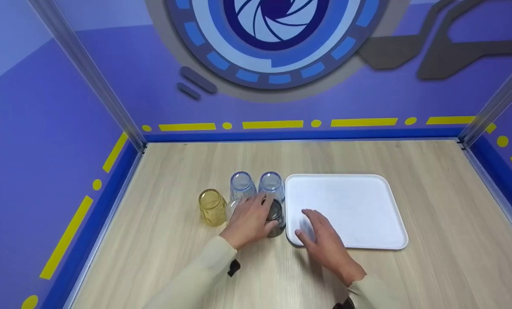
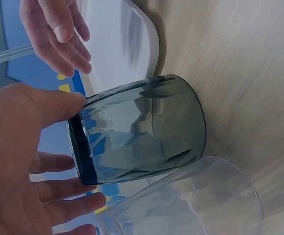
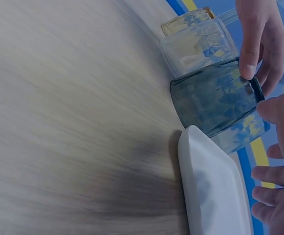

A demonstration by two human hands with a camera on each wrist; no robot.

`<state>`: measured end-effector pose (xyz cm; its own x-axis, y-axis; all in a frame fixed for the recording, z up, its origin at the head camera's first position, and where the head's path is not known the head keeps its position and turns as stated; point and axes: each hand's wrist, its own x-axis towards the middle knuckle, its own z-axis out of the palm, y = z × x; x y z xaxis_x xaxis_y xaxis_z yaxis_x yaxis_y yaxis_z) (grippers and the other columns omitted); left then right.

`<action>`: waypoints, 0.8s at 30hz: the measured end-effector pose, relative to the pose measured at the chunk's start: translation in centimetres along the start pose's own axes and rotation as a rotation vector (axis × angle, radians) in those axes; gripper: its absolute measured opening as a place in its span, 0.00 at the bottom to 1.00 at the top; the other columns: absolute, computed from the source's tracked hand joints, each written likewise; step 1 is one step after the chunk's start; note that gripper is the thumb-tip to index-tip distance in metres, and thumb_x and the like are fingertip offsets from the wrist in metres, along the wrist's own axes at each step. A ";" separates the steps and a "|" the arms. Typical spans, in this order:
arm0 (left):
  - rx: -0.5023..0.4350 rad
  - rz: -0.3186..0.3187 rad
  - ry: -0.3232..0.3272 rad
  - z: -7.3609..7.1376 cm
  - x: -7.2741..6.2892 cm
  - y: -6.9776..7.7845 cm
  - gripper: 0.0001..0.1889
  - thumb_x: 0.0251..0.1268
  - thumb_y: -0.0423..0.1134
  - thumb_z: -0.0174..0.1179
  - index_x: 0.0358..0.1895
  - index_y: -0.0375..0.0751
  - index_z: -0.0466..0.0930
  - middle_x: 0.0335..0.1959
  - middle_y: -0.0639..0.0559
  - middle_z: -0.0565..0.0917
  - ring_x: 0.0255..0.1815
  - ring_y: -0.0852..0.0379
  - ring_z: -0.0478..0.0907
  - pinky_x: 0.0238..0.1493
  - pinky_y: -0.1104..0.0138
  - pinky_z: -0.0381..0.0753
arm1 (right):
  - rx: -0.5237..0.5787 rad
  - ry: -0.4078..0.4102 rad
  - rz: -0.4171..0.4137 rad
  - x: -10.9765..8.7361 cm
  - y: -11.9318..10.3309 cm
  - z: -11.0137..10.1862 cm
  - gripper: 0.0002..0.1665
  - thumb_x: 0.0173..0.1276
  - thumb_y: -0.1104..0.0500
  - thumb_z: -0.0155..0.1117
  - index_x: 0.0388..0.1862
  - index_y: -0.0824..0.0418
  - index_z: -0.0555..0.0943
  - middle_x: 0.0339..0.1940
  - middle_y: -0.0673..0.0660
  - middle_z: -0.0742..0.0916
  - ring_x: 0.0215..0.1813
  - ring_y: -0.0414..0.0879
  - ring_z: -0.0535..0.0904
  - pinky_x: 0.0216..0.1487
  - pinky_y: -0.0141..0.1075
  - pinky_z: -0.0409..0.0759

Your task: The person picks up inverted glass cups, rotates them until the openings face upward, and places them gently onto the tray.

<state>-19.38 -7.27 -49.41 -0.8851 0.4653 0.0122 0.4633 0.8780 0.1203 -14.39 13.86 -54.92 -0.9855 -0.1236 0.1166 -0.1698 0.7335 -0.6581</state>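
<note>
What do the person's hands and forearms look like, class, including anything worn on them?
The left hand and right hand are ungloved. Plain, pale cream sleeves cover the forearms down to about the wrists. A small dark piece shows at each sleeve's underside; what it is cannot be made out.

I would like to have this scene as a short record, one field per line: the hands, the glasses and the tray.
Left hand: grips the dark grey glass near its base
Right hand: holds nothing; fingers over the tray's near-left part
Glass position: all upside down
Other glasses: yellow glass at far left; clear glass next to the dark grey one; two light blue glasses behind
Tray: white rectangular tray, right of the glasses
Surface: wood-grain table
</note>
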 end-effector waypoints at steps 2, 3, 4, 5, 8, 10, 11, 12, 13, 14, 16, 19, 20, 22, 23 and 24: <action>0.000 -0.003 -0.008 0.0 0.0 0.0 0.36 0.65 0.58 0.58 0.71 0.44 0.64 0.67 0.43 0.72 0.65 0.45 0.73 0.68 0.51 0.68 | 0.005 -0.006 0.008 0.0 0.0 0.1 0.34 0.67 0.49 0.64 0.69 0.60 0.69 0.68 0.62 0.74 0.72 0.57 0.66 0.72 0.52 0.64; 0.005 -0.003 -0.011 0.1 0.1 0.1 0.36 0.65 0.59 0.57 0.71 0.43 0.64 0.67 0.43 0.72 0.65 0.45 0.74 0.68 0.51 0.68 | 0.006 -0.010 0.012 0.0 0.0 0.1 0.34 0.67 0.49 0.64 0.69 0.60 0.68 0.68 0.62 0.74 0.72 0.57 0.66 0.72 0.52 0.64; 0.004 -0.006 -0.016 0.1 0.1 0.1 0.36 0.65 0.59 0.57 0.71 0.43 0.64 0.67 0.43 0.72 0.65 0.46 0.73 0.69 0.51 0.68 | 0.008 -0.012 0.016 0.0 0.0 0.2 0.35 0.67 0.49 0.64 0.69 0.59 0.68 0.68 0.62 0.74 0.73 0.57 0.66 0.72 0.52 0.64; 0.006 -0.006 -0.017 0.1 0.1 0.1 0.36 0.65 0.59 0.57 0.71 0.43 0.64 0.67 0.44 0.72 0.65 0.46 0.74 0.69 0.51 0.67 | 0.009 -0.015 0.019 0.0 0.0 0.2 0.35 0.67 0.49 0.64 0.69 0.59 0.68 0.68 0.62 0.74 0.73 0.57 0.66 0.72 0.52 0.64; 0.015 -0.006 -0.017 0.1 0.1 0.2 0.35 0.66 0.58 0.56 0.70 0.42 0.64 0.66 0.43 0.73 0.64 0.46 0.74 0.69 0.51 0.67 | 0.010 -0.018 0.023 0.1 0.0 0.3 0.34 0.67 0.48 0.64 0.69 0.59 0.68 0.68 0.61 0.74 0.72 0.56 0.66 0.72 0.52 0.64; 0.014 -0.007 -0.020 0.1 0.2 0.3 0.35 0.66 0.58 0.56 0.70 0.41 0.64 0.66 0.43 0.73 0.64 0.46 0.75 0.69 0.50 0.67 | 0.012 -0.021 0.027 0.1 0.0 0.4 0.34 0.67 0.48 0.63 0.69 0.59 0.68 0.68 0.61 0.74 0.72 0.55 0.66 0.72 0.52 0.64; 0.015 -0.008 -0.021 0.1 0.2 0.3 0.35 0.66 0.58 0.56 0.70 0.41 0.64 0.66 0.43 0.73 0.64 0.46 0.75 0.69 0.50 0.67 | 0.012 -0.020 0.027 0.1 0.0 0.4 0.34 0.67 0.48 0.63 0.69 0.59 0.68 0.68 0.61 0.74 0.72 0.55 0.66 0.72 0.52 0.64; 0.015 -0.008 -0.020 0.2 0.2 0.3 0.35 0.66 0.58 0.56 0.70 0.41 0.65 0.66 0.43 0.73 0.64 0.46 0.75 0.69 0.50 0.67 | 0.013 -0.021 0.028 0.1 0.0 0.4 0.35 0.67 0.48 0.63 0.69 0.59 0.68 0.68 0.60 0.74 0.72 0.55 0.66 0.72 0.51 0.64; 0.019 -0.005 -0.016 0.2 0.2 0.3 0.35 0.66 0.58 0.56 0.69 0.41 0.65 0.65 0.43 0.74 0.63 0.46 0.76 0.68 0.51 0.68 | 0.015 -0.024 0.032 0.1 0.0 0.4 0.35 0.67 0.48 0.63 0.69 0.59 0.68 0.69 0.60 0.74 0.73 0.55 0.66 0.72 0.51 0.64; 0.021 -0.002 -0.013 0.2 0.2 0.3 0.34 0.66 0.58 0.56 0.69 0.41 0.65 0.64 0.44 0.75 0.62 0.46 0.76 0.68 0.51 0.68 | 0.015 -0.027 0.035 0.1 0.1 0.5 0.35 0.67 0.48 0.63 0.69 0.59 0.68 0.69 0.60 0.74 0.73 0.55 0.66 0.72 0.52 0.64; 0.028 0.005 -0.002 0.2 0.3 0.3 0.34 0.66 0.58 0.56 0.68 0.41 0.66 0.63 0.44 0.76 0.60 0.46 0.77 0.67 0.51 0.70 | 0.019 -0.031 0.039 0.1 0.1 0.5 0.36 0.67 0.48 0.64 0.70 0.59 0.67 0.69 0.60 0.73 0.73 0.55 0.66 0.73 0.52 0.64; 0.034 0.015 0.010 0.3 0.3 0.4 0.33 0.66 0.58 0.56 0.67 0.41 0.67 0.61 0.44 0.77 0.58 0.46 0.79 0.65 0.52 0.71 | 0.022 -0.042 0.051 0.2 0.1 0.5 0.36 0.67 0.47 0.64 0.70 0.59 0.67 0.70 0.59 0.73 0.74 0.55 0.65 0.73 0.52 0.63; 0.032 0.014 0.009 0.3 0.3 0.4 0.33 0.66 0.57 0.56 0.67 0.41 0.67 0.61 0.44 0.77 0.58 0.46 0.79 0.65 0.51 0.71 | 0.024 -0.046 0.056 0.2 0.1 0.5 0.36 0.67 0.47 0.63 0.70 0.58 0.67 0.70 0.59 0.73 0.74 0.54 0.65 0.73 0.52 0.63; 0.030 0.011 0.007 0.3 0.3 0.4 0.33 0.66 0.57 0.56 0.68 0.40 0.67 0.61 0.44 0.77 0.59 0.46 0.78 0.65 0.51 0.71 | 0.030 -0.054 0.065 0.3 0.1 0.5 0.37 0.67 0.46 0.63 0.71 0.57 0.66 0.71 0.58 0.72 0.74 0.54 0.64 0.74 0.51 0.62; 0.029 0.009 0.004 0.3 0.3 0.4 0.33 0.66 0.57 0.56 0.68 0.40 0.67 0.62 0.44 0.77 0.59 0.46 0.78 0.66 0.51 0.70 | 0.034 -0.058 0.068 0.3 0.1 0.5 0.37 0.67 0.46 0.63 0.71 0.57 0.66 0.71 0.58 0.72 0.74 0.54 0.64 0.74 0.51 0.62; 0.029 0.006 0.001 0.3 0.3 0.4 0.33 0.66 0.57 0.56 0.68 0.40 0.66 0.62 0.44 0.77 0.59 0.46 0.78 0.66 0.51 0.70 | 0.037 -0.059 0.069 0.3 0.1 0.5 0.37 0.67 0.46 0.63 0.71 0.57 0.66 0.71 0.58 0.72 0.74 0.54 0.64 0.74 0.51 0.62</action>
<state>-19.44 -6.71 -49.66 -0.8823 0.4706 0.0137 0.4697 0.8781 0.0911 -14.67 13.58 -55.29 -0.9932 -0.1138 0.0264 -0.1005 0.7168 -0.6900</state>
